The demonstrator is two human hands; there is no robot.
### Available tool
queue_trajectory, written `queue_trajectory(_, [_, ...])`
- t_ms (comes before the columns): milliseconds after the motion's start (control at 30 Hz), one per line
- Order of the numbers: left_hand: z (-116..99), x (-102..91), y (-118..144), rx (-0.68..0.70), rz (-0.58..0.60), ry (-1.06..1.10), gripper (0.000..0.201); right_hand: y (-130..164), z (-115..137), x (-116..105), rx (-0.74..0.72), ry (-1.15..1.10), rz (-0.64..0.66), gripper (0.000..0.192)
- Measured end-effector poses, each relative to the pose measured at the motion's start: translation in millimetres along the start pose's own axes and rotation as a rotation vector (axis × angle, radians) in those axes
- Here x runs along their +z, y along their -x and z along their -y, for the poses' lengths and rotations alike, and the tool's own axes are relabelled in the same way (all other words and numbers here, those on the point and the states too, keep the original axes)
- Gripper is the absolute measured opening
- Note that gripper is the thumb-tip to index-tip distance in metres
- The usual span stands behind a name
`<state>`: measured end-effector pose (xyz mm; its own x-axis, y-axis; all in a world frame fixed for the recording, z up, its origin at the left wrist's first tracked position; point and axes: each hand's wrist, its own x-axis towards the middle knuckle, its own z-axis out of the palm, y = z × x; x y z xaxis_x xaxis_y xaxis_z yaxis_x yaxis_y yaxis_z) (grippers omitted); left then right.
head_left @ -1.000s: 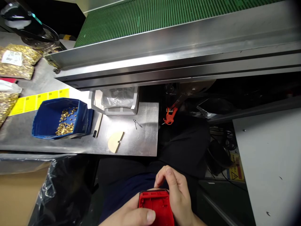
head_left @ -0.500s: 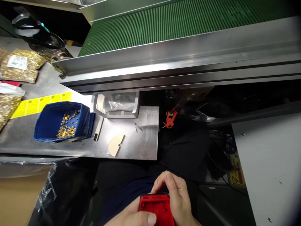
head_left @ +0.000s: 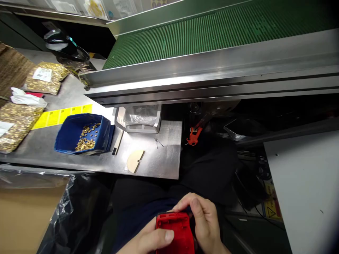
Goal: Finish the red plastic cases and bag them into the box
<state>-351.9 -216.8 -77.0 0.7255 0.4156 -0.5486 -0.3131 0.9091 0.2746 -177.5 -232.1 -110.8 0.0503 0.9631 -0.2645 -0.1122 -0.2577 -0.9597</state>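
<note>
Overhead, a green conveyor belt fills twelve o'clock above a steel table; at nine o'clock its blue bin holds brass pieces. Down at six o'clock, left hand and right hand both clamp their fingers on a red plastic housing

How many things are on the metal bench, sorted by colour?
Blue: 1, the bin.
Gold: 3, the bags of small parts.
Yellow: 1, the label strip.
Tan: 1, the half disc.
White: 1, the tray.
Total: 7.
</note>
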Motion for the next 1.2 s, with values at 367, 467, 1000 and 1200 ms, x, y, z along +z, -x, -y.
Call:
queue_trajectory(367, [16.7,7.7,20.5,0.133,-0.065,0.018,0.051,-9.0,-16.4,-33.0,0.036,0.164,-0.258,0.034])
queue_trajectory(467, [19.3,8.2,18.7,0.16,-0.062,0.006,0.053,-16.6,-13.9,-28.3,0.047,0.246,-0.164,0.026])
queue_trajectory(1000, [27.4,-14.7,6.6,0.173,0.124,-0.04,0.091,-169.3,-31.3,56.7,-0.146,0.893,0.037,0.025])
queue_trajectory(1200, [24.5,-32.6,12.0,0.155,0.166,0.08,0.113,-187.8,-47.2,68.9,-0.101,0.918,0.04,0.017])
